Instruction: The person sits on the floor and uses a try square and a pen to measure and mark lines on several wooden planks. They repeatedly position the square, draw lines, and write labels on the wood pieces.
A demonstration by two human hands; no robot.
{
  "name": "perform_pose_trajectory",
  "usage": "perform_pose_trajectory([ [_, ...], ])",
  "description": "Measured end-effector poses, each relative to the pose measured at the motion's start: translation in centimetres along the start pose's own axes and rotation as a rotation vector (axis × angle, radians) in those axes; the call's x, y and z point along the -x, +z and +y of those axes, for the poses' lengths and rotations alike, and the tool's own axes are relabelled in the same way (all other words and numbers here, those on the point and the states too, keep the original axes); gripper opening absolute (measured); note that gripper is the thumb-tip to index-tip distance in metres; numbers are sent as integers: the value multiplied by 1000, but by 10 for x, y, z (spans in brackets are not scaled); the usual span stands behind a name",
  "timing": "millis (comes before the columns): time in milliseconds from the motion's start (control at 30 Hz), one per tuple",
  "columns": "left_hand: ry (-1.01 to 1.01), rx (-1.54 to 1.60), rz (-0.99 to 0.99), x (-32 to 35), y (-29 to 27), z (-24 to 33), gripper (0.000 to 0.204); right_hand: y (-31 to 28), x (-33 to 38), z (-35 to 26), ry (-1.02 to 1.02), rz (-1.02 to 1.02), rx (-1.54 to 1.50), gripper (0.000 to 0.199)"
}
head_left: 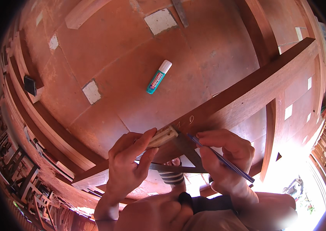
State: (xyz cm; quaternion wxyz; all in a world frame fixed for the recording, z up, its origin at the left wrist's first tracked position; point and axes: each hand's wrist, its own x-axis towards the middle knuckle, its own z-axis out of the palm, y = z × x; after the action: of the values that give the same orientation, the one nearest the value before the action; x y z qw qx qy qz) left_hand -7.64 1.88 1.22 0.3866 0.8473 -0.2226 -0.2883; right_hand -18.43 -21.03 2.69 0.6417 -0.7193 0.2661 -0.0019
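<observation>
My left hand [129, 156] is closed on a short, pale wooden block [163, 137], pinched between thumb and fingers against a long brown wooden beam [244, 90]. A dark flat strip [189, 149] runs from beside the block toward my lap; I cannot tell if it is joined to the block. My right hand [226, 158] grips a dark blue pen [224, 159] with a pale stripe. Its tip hovers close to the beam, right of the block. Light handwritten marks show on the beam just beyond the block.
A teal tube with a white cap [158, 77] lies on the reddish tiled floor [113, 77] ahead. More timbers [47, 127] stand at the left, with a small black box [29, 85] on one. Another beam [259, 30] meets mine at the far right. A foot [173, 161] shows below.
</observation>
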Motion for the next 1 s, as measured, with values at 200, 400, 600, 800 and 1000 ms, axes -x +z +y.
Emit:
perform_pose_trajectory([
  [200, -2, 11, -12, -1, 0, 0, 47, 3, 2, 3, 17, 16, -6, 15],
  [400, -25, 23, -25, -2, -1, 1, 47, 4, 0, 3, 3, 9, 14, 16],
  [600, -24, 4, -26, -2, -2, 2, 48, 5, 0, 2, 6, 20, 8, 17],
  [800, -18, -3, -38, -3, -2, 2, 48, 5, 1, 1, 17, 11, 34, 19],
  [1000, 26, -9, -40, -4, -3, 1, 44, 5, -1, -3, 33, -1, 37, 20],
])
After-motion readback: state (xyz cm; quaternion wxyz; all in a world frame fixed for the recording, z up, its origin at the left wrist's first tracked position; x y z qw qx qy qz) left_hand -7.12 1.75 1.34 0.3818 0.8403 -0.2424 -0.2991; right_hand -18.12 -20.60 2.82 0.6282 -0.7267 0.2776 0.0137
